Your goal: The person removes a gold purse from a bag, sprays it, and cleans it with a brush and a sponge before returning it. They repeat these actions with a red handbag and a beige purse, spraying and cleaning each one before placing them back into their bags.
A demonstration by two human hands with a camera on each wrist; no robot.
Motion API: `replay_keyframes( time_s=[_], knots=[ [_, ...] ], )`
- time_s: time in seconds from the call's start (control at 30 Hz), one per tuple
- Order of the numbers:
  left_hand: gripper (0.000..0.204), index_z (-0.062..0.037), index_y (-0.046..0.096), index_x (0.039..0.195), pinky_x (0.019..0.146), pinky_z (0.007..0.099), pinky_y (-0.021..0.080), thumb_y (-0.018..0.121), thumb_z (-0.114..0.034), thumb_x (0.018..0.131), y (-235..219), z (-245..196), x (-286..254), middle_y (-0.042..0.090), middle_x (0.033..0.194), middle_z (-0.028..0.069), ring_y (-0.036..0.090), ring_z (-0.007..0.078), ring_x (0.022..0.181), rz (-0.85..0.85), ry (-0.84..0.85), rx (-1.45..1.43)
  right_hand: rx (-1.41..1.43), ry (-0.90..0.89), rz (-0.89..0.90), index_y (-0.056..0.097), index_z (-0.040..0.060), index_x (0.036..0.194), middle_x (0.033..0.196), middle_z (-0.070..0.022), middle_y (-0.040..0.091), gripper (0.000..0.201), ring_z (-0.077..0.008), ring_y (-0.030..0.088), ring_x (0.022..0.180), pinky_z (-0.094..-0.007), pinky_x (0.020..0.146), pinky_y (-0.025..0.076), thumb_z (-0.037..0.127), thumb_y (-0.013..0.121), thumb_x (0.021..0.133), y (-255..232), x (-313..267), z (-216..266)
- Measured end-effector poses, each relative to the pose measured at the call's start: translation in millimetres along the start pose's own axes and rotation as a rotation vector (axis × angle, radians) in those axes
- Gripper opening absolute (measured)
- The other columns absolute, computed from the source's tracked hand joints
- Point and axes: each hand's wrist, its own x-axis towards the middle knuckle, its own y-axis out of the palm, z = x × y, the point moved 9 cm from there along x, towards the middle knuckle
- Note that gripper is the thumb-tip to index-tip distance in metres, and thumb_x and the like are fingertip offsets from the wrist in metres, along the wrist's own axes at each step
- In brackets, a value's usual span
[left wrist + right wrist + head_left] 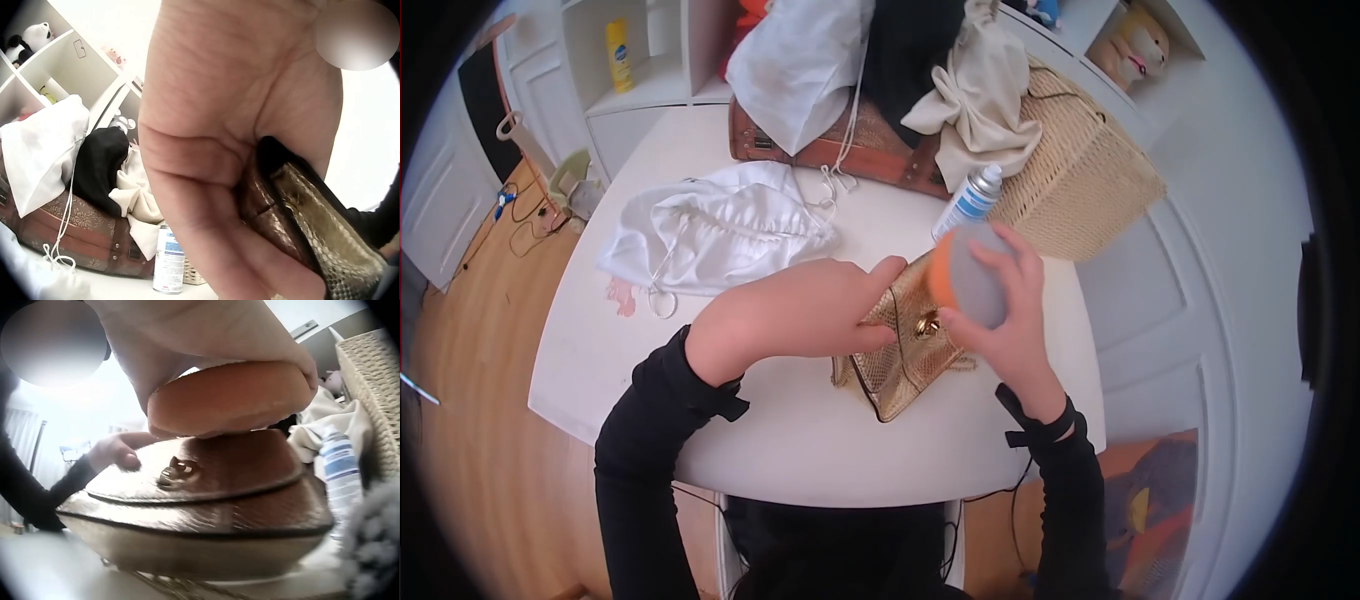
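A gold snakeskin-textured handbag (882, 385) stands tilted over the white table, its turn-lock clasp (177, 472) showing on the flap. My left hand (795, 312) grips it from the left side; in the left wrist view the fingers curl round the bag's dark-edged side (331, 250). In my right hand (1018, 335) is a thick round sponge (980, 275), grey on one side and orange on the other. The right wrist view shows the orange face (231, 400) lying against the upper flap. A gold chain (162, 582) lies on the table under the bag.
Just beyond the sponge stands a spray can (968, 203). A white drawstring bag (730, 225) is spread at the left of the table (790, 455). Along the back are a brown case (887, 158) piled with cloth bags, and a woven basket (1080, 165).
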Motion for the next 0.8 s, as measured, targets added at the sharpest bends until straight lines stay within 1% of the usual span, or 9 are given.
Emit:
replay_keyframes(
  time_s=[0.13, 0.23, 0.33, 0.43, 0.47, 0.57, 0.67, 0.73, 0.8],
  knots=[
    [0.054, 0.0027, 0.040, 0.125, 0.065, 0.0477, 0.048, 0.063, -0.031, 0.089, -1, -7, 1, 0.062, 0.072, 0.0235, 0.063, 0.0416, 0.072, 0.034, 0.003, -0.022, -0.095, -0.059, 0.128, 0.059, 0.0090, 0.126, 0.142, -0.0179, 0.043, 0.064, -0.0364, 0.042, 0.130, -0.0468, 0.108, 0.036, 0.026, 0.082, 0.069, -1, 8, 58],
    [0.052, 0.0017, 0.041, 0.124, 0.065, 0.0485, 0.048, 0.063, -0.031, 0.089, -3, -9, -3, 0.062, 0.071, 0.0229, 0.063, 0.0418, 0.072, 0.008, 0.013, 0.011, 0.022, 0.079, 0.090, 0.059, 0.0091, 0.125, 0.142, -0.0175, 0.043, 0.065, -0.0363, 0.043, 0.129, -0.0469, 0.107, 0.036, 0.029, 0.083, 0.068, -5, 13, 6],
    [0.051, 0.0004, 0.042, 0.123, 0.065, 0.0492, 0.048, 0.064, -0.031, 0.089, -4, -12, -2, 0.062, 0.072, 0.0230, 0.063, 0.0420, 0.073, 0.020, -0.011, 0.001, -0.031, 0.162, -0.092, 0.063, 0.0085, 0.115, 0.133, -0.0157, 0.051, 0.060, -0.0373, 0.049, 0.120, -0.0495, 0.095, 0.042, 0.035, 0.083, 0.065, -17, 10, -26],
    [0.049, -0.0011, 0.044, 0.121, 0.064, 0.0493, 0.047, 0.065, -0.031, 0.089, -6, -13, 0, 0.062, 0.072, 0.0235, 0.063, 0.0426, 0.072, 0.028, 0.009, 0.021, -0.187, -0.092, 0.104, 0.063, 0.0095, 0.115, 0.134, -0.0165, 0.050, 0.061, -0.0360, 0.050, 0.120, -0.0470, 0.092, 0.043, 0.037, 0.083, 0.065, -16, 11, 52],
    [0.049, -0.0014, 0.044, 0.121, 0.064, 0.0493, 0.047, 0.065, -0.031, 0.088, -5, -9, 0, 0.062, 0.072, 0.0237, 0.063, 0.0429, 0.072, 0.024, 0.017, 0.032, -0.103, -0.106, 0.134, 0.064, 0.0116, 0.116, 0.135, -0.0154, 0.050, 0.061, -0.0356, 0.048, 0.122, -0.0467, 0.091, 0.044, 0.038, 0.082, 0.064, -13, 12, 56],
    [0.049, -0.0019, 0.046, 0.120, 0.064, 0.0487, 0.047, 0.067, -0.032, 0.087, 1, 2, -2, 0.062, 0.073, 0.0244, 0.062, 0.0436, 0.072, 0.029, 0.032, 0.021, -0.113, 0.078, -0.063, 0.064, 0.0128, 0.116, 0.134, -0.0134, 0.049, 0.062, -0.0345, 0.047, 0.123, -0.0484, 0.091, 0.042, 0.039, 0.081, 0.063, -21, 24, 7],
    [0.049, -0.0014, 0.047, 0.118, 0.065, 0.0475, 0.047, 0.068, -0.032, 0.086, -10, 4, 2, 0.061, 0.074, 0.0247, 0.062, 0.0438, 0.073, 0.024, 0.048, -0.064, -0.129, -0.112, 0.088, 0.064, 0.0118, 0.116, 0.133, -0.0136, 0.049, 0.060, -0.0340, 0.046, 0.122, -0.0479, 0.090, 0.041, 0.037, 0.081, 0.064, -9, 1, 59],
    [0.047, -0.0015, 0.049, 0.119, 0.067, 0.0460, 0.048, 0.068, -0.028, 0.085, -7, 0, 2, 0.062, 0.076, 0.0246, 0.063, 0.0431, 0.076, 0.091, -0.023, -0.127, -0.079, -0.059, 0.054, 0.063, 0.0120, 0.118, 0.135, -0.0145, 0.048, 0.062, -0.0349, 0.044, 0.123, -0.0481, 0.092, 0.040, 0.037, 0.081, 0.064, -10, 1, 45],
    [0.050, -0.0014, 0.048, 0.121, 0.067, 0.0452, 0.049, 0.068, -0.027, 0.084, -3, -1, 3, 0.063, 0.078, 0.0250, 0.063, 0.0428, 0.077, 0.081, 0.022, -0.148, -0.104, 0.019, 0.003, 0.063, 0.0128, 0.121, 0.140, -0.0153, 0.045, 0.066, -0.0368, 0.040, 0.127, -0.0493, 0.094, 0.038, 0.036, 0.081, 0.062, -12, 5, 23]
  ],
)
